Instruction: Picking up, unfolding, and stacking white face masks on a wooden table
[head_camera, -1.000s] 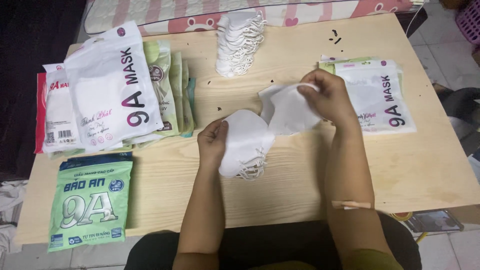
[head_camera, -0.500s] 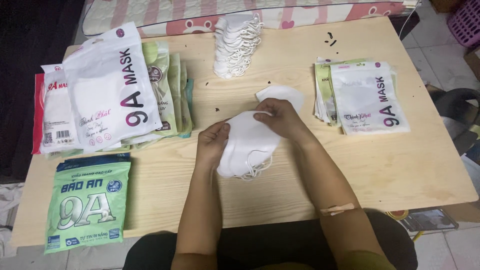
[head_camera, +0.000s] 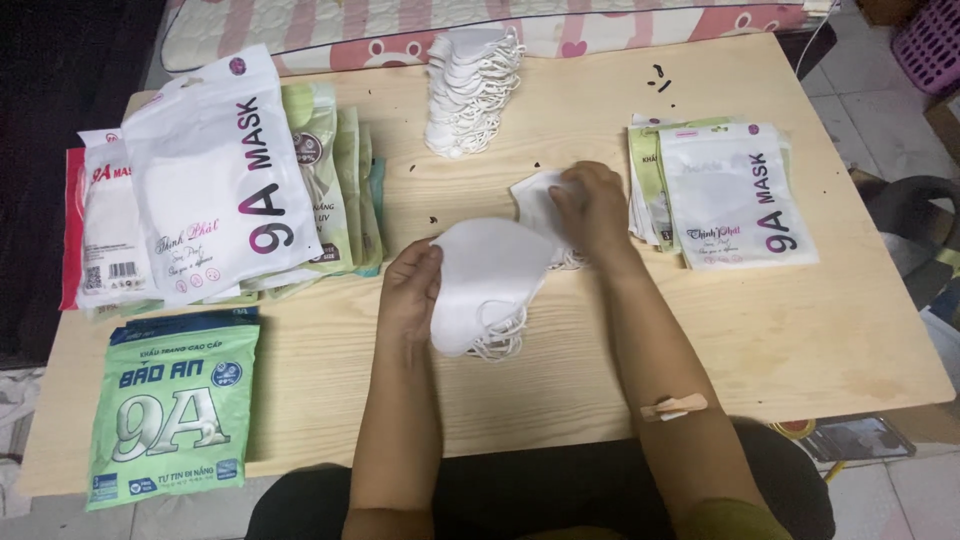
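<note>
My left hand (head_camera: 408, 290) grips the left edge of a small stack of white face masks (head_camera: 485, 285) lying on the wooden table (head_camera: 760, 330), their ear loops hanging toward me. My right hand (head_camera: 592, 205) rests flat on a second white mask (head_camera: 535, 200) just beyond that stack, fingers closed over its right part. A tall pile of white masks (head_camera: 465, 90) stands further back, near the table's far edge.
A heap of white and green mask pouches (head_camera: 215, 180) lies at the left. A green pouch (head_camera: 175, 405) sits at the front left corner. More pouches (head_camera: 725, 195) are stacked to the right of my right hand. A patterned mattress (head_camera: 480, 20) lies beyond the table.
My right hand has brought a white mask down from above the table and pressed it flat beside the stack. My left hand has stayed on the stack.
</note>
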